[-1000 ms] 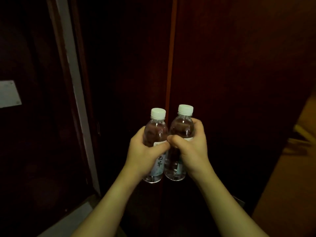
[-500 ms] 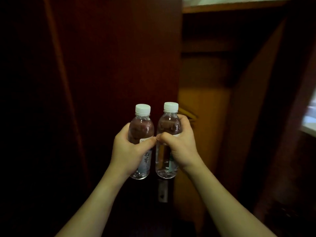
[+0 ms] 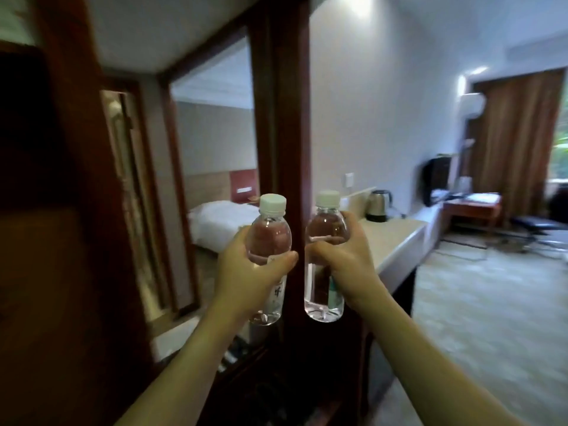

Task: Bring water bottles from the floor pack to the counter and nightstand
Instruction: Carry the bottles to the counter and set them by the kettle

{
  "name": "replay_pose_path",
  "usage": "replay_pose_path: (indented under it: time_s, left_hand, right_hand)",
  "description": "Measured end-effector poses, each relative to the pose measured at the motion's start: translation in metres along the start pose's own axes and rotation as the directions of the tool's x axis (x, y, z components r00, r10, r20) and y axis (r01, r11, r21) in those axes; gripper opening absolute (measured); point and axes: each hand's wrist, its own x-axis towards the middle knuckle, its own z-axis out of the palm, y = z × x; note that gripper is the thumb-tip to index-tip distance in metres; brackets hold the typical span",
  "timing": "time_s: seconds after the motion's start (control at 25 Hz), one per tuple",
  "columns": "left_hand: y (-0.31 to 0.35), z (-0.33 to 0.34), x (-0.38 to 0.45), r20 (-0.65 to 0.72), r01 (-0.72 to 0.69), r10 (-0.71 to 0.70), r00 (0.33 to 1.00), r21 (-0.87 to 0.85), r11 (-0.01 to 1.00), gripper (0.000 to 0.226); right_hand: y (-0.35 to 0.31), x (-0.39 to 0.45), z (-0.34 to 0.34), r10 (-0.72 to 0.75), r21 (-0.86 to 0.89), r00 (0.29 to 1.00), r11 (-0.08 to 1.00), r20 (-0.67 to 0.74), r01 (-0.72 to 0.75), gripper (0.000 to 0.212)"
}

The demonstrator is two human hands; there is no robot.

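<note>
Two clear water bottles with white caps are held upright side by side in front of me. My left hand (image 3: 246, 272) grips the left water bottle (image 3: 269, 241) around its label. My right hand (image 3: 344, 265) grips the right water bottle (image 3: 327, 232) the same way. A small gap separates the bottles. The pale counter (image 3: 399, 238) runs along the wall just right of and beyond my right hand. The floor pack and the nightstand are not in view.
A steel kettle (image 3: 378, 205) stands on the counter's far end. A dark wooden post (image 3: 282, 118) rises behind the bottles; left of it a mirror shows a white bed (image 3: 221, 222). Far right are a desk (image 3: 473, 207), a stool (image 3: 541, 229), curtains and pale carpet (image 3: 491, 302).
The view has swung right from dark wooden panels to the lit room with the counter. Both hands still hold their bottles, now slightly further apart.
</note>
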Motion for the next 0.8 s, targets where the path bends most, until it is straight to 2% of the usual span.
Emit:
replay_pose_path:
  time_s: [0.2,0.36,0.56,0.68,0.8]
  left_hand:
    - [-0.018,0.173,0.026,0.181,0.03,0.001,0.984,-0.167,0.985,0.037]
    - [-0.042,0.284,0.049,0.276,0.083,-0.017,0.961,-0.228,0.97,0.032]
    - [-0.098,0.39,0.083,0.44,0.16,-0.039,0.897,-0.242,0.957,0.038]
    - [-0.14,0.443,0.122,0.49,0.113,0.044,0.871,-0.287,0.951,0.042]
    - [-0.168,0.493,0.177,0.503,0.077,0.093,0.859,-0.306,0.949,0.042]
  right_hand:
    - [-0.006,0.031,-0.157,-0.016,-0.197,0.964,0.98,-0.267,-0.039,0.054]
    - [0.004,0.051,-0.249,-0.05,-0.297,0.92,0.952,-0.39,-0.075,0.05]
    - [0.044,0.099,-0.326,-0.096,-0.408,0.87,0.904,-0.484,-0.127,0.048]
    - [0.075,0.149,-0.36,-0.138,-0.46,0.849,0.878,-0.509,-0.133,0.048]
    - [0.097,0.202,-0.388,-0.131,-0.496,0.858,0.854,-0.496,-0.157,0.047]
